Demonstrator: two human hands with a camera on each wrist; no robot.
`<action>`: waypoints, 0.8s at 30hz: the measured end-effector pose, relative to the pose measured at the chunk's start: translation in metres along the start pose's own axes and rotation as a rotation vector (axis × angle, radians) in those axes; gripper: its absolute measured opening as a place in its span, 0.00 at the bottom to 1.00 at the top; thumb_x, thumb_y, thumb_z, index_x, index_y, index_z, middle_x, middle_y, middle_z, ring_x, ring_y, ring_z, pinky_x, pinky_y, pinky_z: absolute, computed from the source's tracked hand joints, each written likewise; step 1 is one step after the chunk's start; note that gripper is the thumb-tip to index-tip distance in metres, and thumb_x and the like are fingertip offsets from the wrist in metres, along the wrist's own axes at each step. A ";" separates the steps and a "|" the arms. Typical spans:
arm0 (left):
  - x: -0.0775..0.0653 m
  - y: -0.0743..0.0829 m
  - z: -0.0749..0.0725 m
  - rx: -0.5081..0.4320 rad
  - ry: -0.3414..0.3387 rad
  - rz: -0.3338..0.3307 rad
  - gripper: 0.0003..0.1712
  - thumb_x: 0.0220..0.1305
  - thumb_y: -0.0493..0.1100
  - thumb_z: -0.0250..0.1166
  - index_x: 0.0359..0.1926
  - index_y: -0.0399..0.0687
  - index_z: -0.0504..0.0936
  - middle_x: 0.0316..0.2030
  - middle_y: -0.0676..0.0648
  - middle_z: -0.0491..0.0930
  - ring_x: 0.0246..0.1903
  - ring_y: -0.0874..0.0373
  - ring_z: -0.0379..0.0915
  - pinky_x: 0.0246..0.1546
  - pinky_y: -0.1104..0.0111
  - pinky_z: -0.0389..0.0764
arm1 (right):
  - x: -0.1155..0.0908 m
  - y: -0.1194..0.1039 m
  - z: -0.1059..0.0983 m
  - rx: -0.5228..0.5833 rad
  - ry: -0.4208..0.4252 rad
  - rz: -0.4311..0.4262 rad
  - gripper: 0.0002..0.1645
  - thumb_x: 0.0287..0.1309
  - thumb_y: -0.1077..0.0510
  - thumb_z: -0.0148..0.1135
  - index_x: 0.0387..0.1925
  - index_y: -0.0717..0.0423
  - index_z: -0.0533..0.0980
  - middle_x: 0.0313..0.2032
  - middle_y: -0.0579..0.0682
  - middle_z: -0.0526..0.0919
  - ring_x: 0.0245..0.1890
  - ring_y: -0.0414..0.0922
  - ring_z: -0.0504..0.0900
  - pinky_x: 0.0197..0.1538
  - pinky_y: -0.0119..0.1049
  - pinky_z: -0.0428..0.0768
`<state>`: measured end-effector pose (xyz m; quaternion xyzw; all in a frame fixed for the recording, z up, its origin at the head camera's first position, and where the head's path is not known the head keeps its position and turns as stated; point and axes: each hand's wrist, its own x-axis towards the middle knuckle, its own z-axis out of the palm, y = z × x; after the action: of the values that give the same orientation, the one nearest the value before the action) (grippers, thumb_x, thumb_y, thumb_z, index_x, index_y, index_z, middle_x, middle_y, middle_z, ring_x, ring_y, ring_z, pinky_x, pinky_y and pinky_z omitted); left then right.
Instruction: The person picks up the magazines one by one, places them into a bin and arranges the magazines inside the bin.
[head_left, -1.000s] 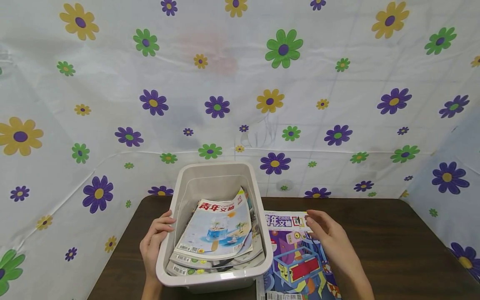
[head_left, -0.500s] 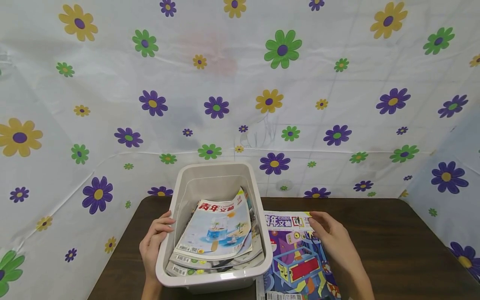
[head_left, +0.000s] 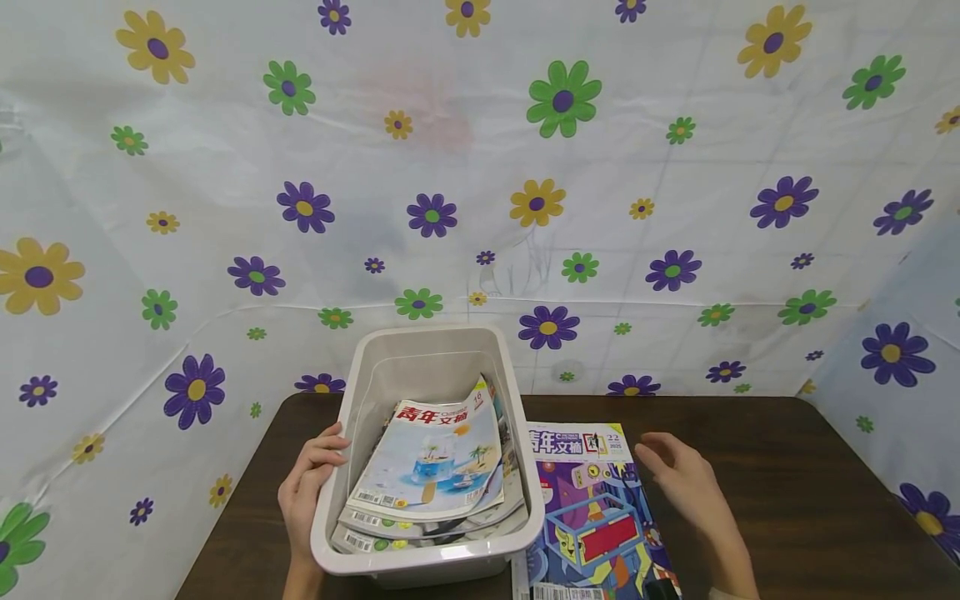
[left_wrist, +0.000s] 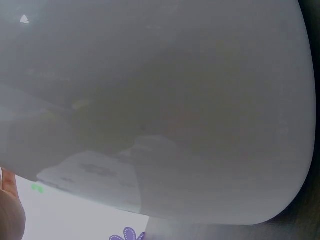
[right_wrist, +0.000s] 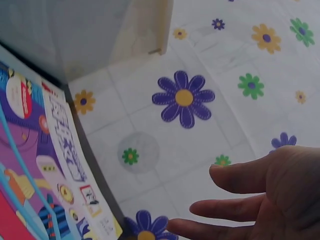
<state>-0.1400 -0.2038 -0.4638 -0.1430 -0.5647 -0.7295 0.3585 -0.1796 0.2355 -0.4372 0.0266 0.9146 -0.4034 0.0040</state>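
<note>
My left hand point(head_left: 310, 479) rests against the left side of a beige plastic bin point(head_left: 345, 533), its fingertips touching near the rim. In the left wrist view, the bin's wall point(left_wrist: 175, 100) covers most of the picture; only part of the left hand point(left_wrist: 10, 205) shows. Several magazines point(head_left: 431, 458) lie stacked inside the bin, a light blue cover on top. To the bin's right, a purple illustrated magazine point(head_left: 592, 500) lies on the table. My right hand point(head_left: 690, 483) is just right of its top corner, holding nothing. In the right wrist view, the right hand's fingers point(right_wrist: 235, 207) are extended, apart from that magazine point(right_wrist: 45, 155).
A dark brown wooden table point(head_left: 795, 492) lies beneath everything and extends to the right. Behind it hangs a white sheet point(head_left: 465, 167) printed with flowers, close to the table's back edge. A small dark object point(head_left: 662, 589) shows at the lower edge by the magazine.
My right hand has moved right, off the purple magazine's top corner, uncovering the printed number there. The left hand and the bin have stayed in place.
</note>
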 end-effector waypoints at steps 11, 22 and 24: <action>0.001 -0.001 -0.001 -0.004 0.001 -0.004 0.21 0.65 0.21 0.37 0.28 0.26 0.78 0.41 0.51 0.86 0.61 0.55 0.76 0.66 0.69 0.69 | 0.015 0.030 0.008 -0.079 -0.060 0.043 0.29 0.74 0.53 0.58 0.61 0.77 0.70 0.50 0.73 0.80 0.45 0.61 0.83 0.48 0.57 0.83; 0.001 -0.002 -0.002 -0.009 0.003 -0.011 0.21 0.65 0.21 0.37 0.28 0.27 0.78 0.41 0.51 0.86 0.61 0.54 0.75 0.66 0.69 0.69 | 0.020 0.051 0.017 0.075 -0.147 0.128 0.33 0.76 0.54 0.55 0.64 0.80 0.64 0.49 0.77 0.78 0.42 0.61 0.86 0.41 0.52 0.88; 0.001 -0.002 -0.002 -0.006 0.002 -0.014 0.21 0.65 0.22 0.38 0.28 0.27 0.78 0.41 0.51 0.86 0.61 0.54 0.75 0.66 0.69 0.69 | 0.021 0.052 0.017 0.112 -0.165 0.156 0.33 0.76 0.53 0.55 0.65 0.80 0.63 0.49 0.75 0.79 0.43 0.61 0.86 0.41 0.52 0.88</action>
<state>-0.1413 -0.2056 -0.4653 -0.1393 -0.5631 -0.7339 0.3534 -0.1979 0.2590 -0.4882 0.0645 0.8824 -0.4531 0.1092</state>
